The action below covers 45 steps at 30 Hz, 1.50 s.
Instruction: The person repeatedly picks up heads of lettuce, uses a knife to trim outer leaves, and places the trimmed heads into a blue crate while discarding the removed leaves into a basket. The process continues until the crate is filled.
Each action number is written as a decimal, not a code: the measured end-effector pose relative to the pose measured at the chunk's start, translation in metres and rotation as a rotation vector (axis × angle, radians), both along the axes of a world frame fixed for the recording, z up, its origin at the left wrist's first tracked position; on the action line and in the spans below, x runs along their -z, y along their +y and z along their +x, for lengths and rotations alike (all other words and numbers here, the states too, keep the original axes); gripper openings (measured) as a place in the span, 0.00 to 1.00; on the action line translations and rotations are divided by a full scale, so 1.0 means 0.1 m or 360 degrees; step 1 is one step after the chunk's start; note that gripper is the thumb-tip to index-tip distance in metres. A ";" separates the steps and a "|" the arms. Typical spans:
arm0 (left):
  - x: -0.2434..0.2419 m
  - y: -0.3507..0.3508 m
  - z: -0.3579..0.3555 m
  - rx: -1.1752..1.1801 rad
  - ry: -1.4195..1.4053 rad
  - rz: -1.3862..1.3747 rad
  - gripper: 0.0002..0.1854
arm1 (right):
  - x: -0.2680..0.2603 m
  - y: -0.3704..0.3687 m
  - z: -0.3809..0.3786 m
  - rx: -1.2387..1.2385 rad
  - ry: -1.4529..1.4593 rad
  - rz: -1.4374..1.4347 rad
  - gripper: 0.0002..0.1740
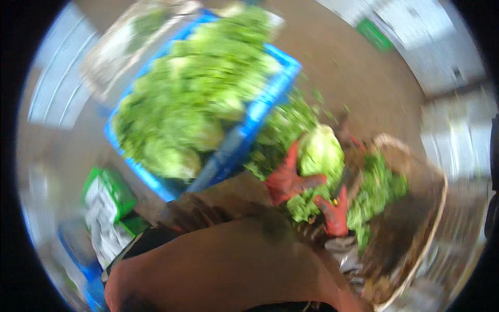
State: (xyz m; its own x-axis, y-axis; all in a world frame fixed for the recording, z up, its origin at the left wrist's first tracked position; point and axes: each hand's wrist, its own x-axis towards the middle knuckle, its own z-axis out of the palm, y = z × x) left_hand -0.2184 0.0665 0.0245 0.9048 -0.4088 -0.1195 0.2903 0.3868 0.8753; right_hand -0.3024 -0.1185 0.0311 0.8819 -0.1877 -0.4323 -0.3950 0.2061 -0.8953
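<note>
A pale green head of leafy vegetable [321,152], like lettuce or cabbage, lies before me. My left hand [286,179], in a red glove, is around its left and lower side, with thumb and fingers spread against it. Just below is my right hand [334,214], also red-gloved. Between its thumb and forefinger shows a dark, narrow tool with a yellow spot, apparently a knife [342,183]; blur hides its detail. Loose leaves [302,206] lie under the head, between the hands.
A blue plastic crate [280,62] heaped with green heads [202,78] stands at left. Cut leaves [286,117] lie beside it. An open sack [438,202] at right holds loose leaves [376,187]. Green-and-white bags [109,199] lie lower left; another sack [113,58] sits behind the crate.
</note>
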 end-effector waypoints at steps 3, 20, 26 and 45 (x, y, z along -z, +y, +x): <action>0.09 0.42 0.01 -0.0255 -0.0470 0.0139 0.54 | -0.32 0.28 0.24 -0.0169 -0.0237 0.0165 0.43; -0.38 3.16 0.37 -0.0971 -0.0873 0.1824 0.47 | 0.39 2.94 2.60 -0.1498 -0.0083 -0.0184 0.27; 0.08 2.85 1.12 0.0011 -0.1319 0.2803 0.39 | -0.08 2.47 2.36 -0.1461 -0.0154 0.0251 0.31; -0.35 0.70 0.95 0.0672 -0.1334 0.2305 0.37 | 2.84 -4.61 -1.93 0.0878 0.0190 -0.0231 0.27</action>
